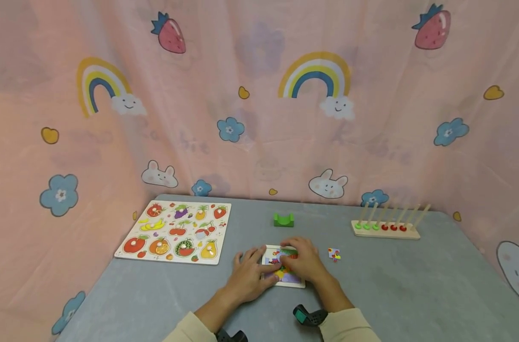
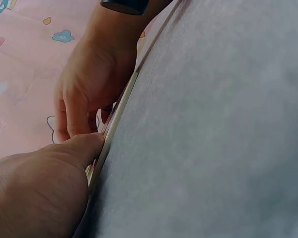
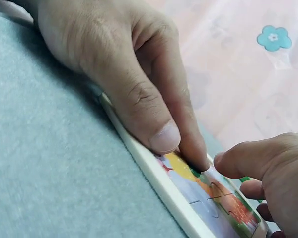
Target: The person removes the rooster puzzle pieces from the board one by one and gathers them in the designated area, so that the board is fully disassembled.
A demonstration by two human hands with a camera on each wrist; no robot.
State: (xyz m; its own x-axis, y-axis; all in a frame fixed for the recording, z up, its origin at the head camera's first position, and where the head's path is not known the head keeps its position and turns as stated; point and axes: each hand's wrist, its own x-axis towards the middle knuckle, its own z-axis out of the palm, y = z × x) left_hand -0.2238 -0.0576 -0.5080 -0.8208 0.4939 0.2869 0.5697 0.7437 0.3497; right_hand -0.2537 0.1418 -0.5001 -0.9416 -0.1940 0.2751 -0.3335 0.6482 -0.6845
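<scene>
A jigsaw puzzle (image 1: 291,279) in a pale wooden tray lies on the grey table between both hands. My left hand (image 1: 250,277) rests over the tray's left side, thumb and forefinger stretched onto the picture pieces. In the right wrist view the left thumb (image 3: 164,138) presses near the tray's front rim (image 3: 154,173). My right hand (image 1: 306,259) comes over the far right part of the puzzle with bent fingers and thumb low on it; I cannot tell whether they pinch a piece. A loose jigsaw piece (image 1: 334,254) lies right of the tray.
A fruit puzzle board (image 1: 174,232) lies at the left. Behind the tray stands a green curved block (image 1: 283,220). At the back right is a wooden peg stand (image 1: 385,231) with green and red beads. A patterned pink curtain (image 1: 259,156) hangs behind the table.
</scene>
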